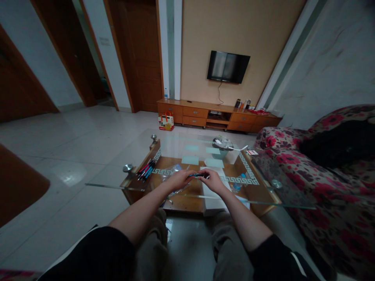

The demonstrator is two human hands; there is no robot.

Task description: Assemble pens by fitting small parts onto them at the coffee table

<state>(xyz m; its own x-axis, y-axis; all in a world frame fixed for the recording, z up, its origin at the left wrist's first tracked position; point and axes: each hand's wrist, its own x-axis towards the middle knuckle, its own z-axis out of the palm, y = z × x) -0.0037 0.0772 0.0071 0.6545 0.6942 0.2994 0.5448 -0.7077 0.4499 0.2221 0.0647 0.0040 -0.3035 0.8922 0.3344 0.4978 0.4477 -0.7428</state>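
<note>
Both my hands meet over the front of a glass-topped coffee table [111,177]. My left hand [179,179] and my right hand [211,180] each grip one end of a thin dark pen [198,175] with a bluish part, held level between them. A bunch of several red, blue and black pens [145,170] lies on the glass to the left of my left hand. A clear plastic bag [172,170] lies just behind my left hand. A white box [212,197] shows under my right wrist, below the glass.
A bowl with a white cable [223,145] sits at the table's far side. A floral sofa [319,183] runs along the right. A TV [228,66] hangs above a wooden cabinet [211,115]. A paper bag [166,121] stands on the tiled floor.
</note>
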